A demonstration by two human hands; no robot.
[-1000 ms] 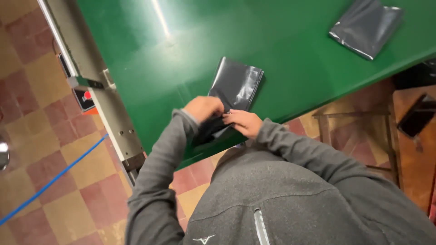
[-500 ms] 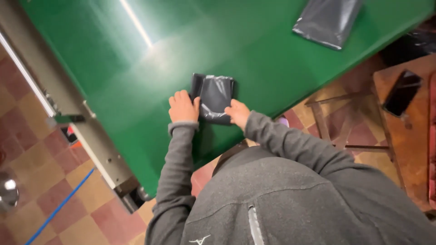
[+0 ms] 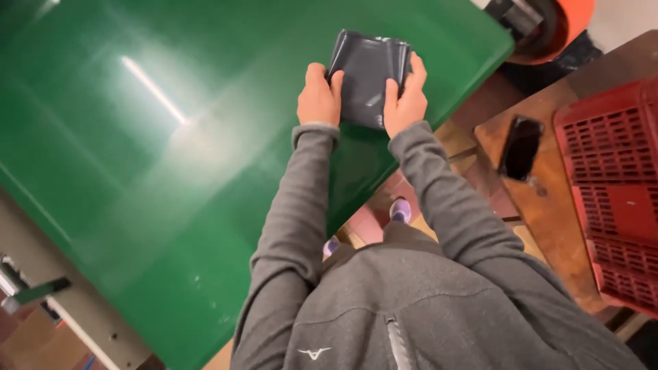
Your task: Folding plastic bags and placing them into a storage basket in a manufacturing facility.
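A dark grey plastic bag (image 3: 365, 74), folded into a flat packet, is held over the far right part of the green table (image 3: 171, 157). My left hand (image 3: 319, 96) grips its left edge, thumb on top. My right hand (image 3: 406, 99) grips its right edge, fingers curled over the top corner. Both arms are in grey sleeves and stretched forward.
A black phone (image 3: 520, 147) lies on a wooden stool (image 3: 548, 205) at the right. A red plastic crate (image 3: 610, 192) stands beside it. An orange and black object (image 3: 548, 24) sits past the table's far corner. A grey metal frame (image 3: 75, 315) runs along the table's left side.
Both hands have moved forward and to the right with the folded grey bag, now near the table's far right edge. The view has swung right, so the crate and phone appear closer.
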